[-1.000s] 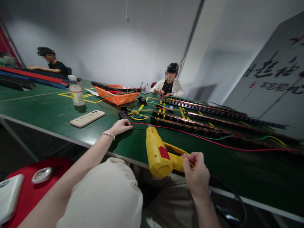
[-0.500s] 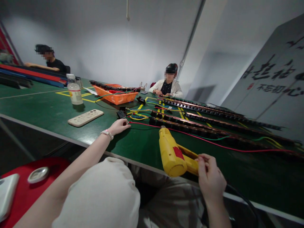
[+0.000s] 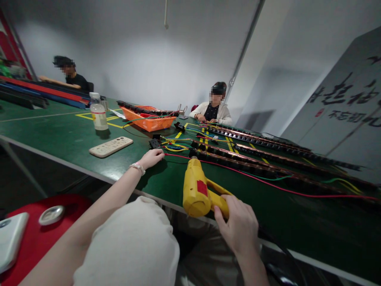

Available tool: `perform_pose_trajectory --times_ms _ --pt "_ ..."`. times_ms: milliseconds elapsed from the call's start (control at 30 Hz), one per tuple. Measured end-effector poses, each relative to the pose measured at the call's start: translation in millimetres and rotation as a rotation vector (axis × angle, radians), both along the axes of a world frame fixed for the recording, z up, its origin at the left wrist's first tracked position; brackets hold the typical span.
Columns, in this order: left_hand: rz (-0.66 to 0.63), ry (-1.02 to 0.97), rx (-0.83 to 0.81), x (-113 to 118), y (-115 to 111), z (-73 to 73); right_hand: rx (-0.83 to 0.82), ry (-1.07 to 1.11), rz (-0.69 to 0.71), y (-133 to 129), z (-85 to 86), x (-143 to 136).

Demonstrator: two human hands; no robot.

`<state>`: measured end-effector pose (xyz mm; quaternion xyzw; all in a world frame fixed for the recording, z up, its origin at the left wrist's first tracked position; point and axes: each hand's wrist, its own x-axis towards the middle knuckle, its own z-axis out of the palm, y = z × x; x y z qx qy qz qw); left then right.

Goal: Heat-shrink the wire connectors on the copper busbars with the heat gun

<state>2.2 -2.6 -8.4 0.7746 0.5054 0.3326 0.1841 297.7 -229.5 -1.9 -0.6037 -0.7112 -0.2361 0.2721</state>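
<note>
My right hand (image 3: pixel 239 220) is wrapped round the handle of a yellow heat gun (image 3: pixel 196 190), whose nozzle points away from me over the green table. My left hand (image 3: pixel 151 159) rests near the table's front edge, fingers closed at the end of a red wire (image 3: pixel 214 162). Just beyond it lie a black connector (image 3: pixel 154 143) and a loop of yellow and blue wires (image 3: pixel 177 148). Long black strips with copper-coloured bars (image 3: pixel 238 159) stretch to the right behind the heat gun.
An orange basket (image 3: pixel 151 124) holds more strips. Left of it are a bottle (image 3: pixel 99 117) and a beige phone (image 3: pixel 111 147). Two people sit across the table (image 3: pixel 59 149). A red stool (image 3: pixel 32 242) at lower left carries a white device and a round item.
My right hand has moved left with the heat gun and its grip has shifted further round the handle. My left hand stays by the wire end. The view has shifted slightly.
</note>
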Motion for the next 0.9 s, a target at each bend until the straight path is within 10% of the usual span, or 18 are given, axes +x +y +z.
perform_pose_trajectory --times_ms 433,900 --pt "-0.008 0.041 0.073 1.5 2.2 0.2 -0.132 0.106 0.135 23.1 2.8 -70.0" --pt "-0.045 -0.008 0.057 -1.9 3.6 -4.8 -0.022 0.111 0.125 23.0 -4.0 -43.6"
